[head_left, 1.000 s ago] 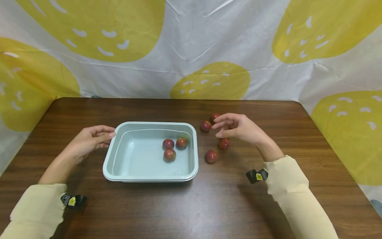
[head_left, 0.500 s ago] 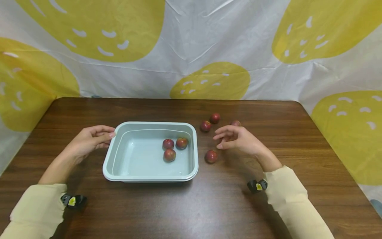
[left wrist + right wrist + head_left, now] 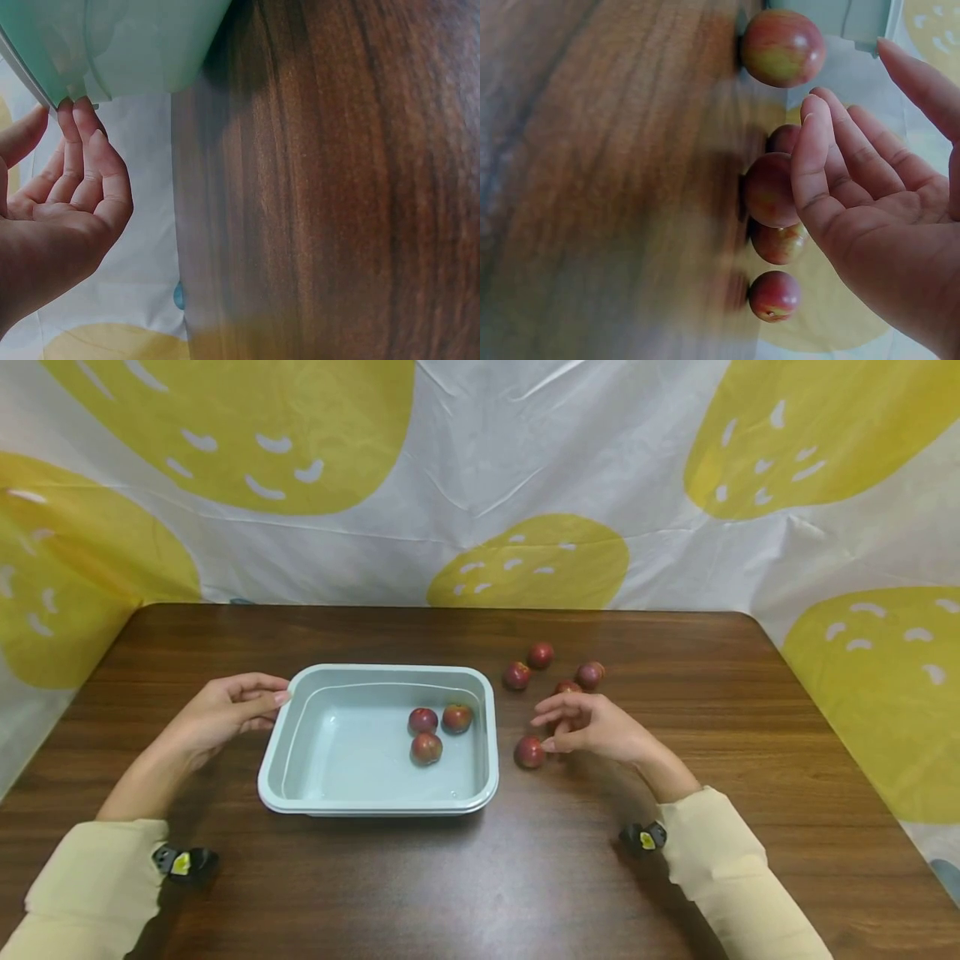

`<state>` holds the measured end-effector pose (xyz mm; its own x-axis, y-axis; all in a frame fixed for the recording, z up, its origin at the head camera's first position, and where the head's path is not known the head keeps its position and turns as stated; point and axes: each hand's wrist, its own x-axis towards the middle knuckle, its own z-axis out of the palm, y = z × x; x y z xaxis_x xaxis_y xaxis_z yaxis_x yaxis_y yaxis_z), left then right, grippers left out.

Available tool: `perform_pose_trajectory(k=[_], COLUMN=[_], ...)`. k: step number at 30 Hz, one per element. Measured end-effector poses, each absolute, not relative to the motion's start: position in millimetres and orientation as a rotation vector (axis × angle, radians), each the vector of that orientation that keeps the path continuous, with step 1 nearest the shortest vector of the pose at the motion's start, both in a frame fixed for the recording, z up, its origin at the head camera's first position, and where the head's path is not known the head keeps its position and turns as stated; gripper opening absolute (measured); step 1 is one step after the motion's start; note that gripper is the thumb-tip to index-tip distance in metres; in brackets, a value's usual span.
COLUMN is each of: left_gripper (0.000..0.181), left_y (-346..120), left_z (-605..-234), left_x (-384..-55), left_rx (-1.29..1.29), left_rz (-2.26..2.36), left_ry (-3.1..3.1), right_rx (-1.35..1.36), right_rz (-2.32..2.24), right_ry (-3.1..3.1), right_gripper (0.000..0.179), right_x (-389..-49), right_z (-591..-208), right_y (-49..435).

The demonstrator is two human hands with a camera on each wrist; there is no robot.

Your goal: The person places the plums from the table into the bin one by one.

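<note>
Plum beside my parted right grip looks light, firm and slippery, best held round its middle, while my left grip pinches the tub.

Brown wooden table, yellow-patterned white cloth

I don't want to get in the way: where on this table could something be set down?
Bare table shows in front of the tub, between the sleeves, and between the right grip and the table's right edge. The tub's left half is bare. Crowded: just right of the tub, five fruits lie near the right grip.
</note>
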<state>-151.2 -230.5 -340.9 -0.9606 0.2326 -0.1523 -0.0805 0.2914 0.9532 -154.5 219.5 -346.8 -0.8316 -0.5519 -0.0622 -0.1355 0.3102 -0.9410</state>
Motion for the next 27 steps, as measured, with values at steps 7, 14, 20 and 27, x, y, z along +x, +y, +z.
perform_pose_trajectory(k=[7,14,20,27], left_gripper=[0.046,0.049,0.049,0.047], left_y=[-230.6,-231.4,-231.3,-230.6], left_z=[-340.5,-342.2,-341.9,-341.5], left_x=[-151.0,-152.9,-152.6,-151.6], left_rx=[0.132,0.132,0.123,0.131], left_rz=[1.701,1.681,1.674,1.691], left_ry=[2.311,2.318,2.323,2.313], right_rx=[-0.576,-0.538,-0.520,-0.500], right_rz=[-1.540,-1.552,-1.519,-1.437], right_ry=[2.156,2.118,2.152,2.227], right_gripper=[0.042,0.043,0.041,0.037], right_x=[-151.9,-150.5,-149.8,-147.9], right_z=[-351.2,-355.2,-357.4,-359.7], right_y=[219.5,218.4,215.3,211.7])
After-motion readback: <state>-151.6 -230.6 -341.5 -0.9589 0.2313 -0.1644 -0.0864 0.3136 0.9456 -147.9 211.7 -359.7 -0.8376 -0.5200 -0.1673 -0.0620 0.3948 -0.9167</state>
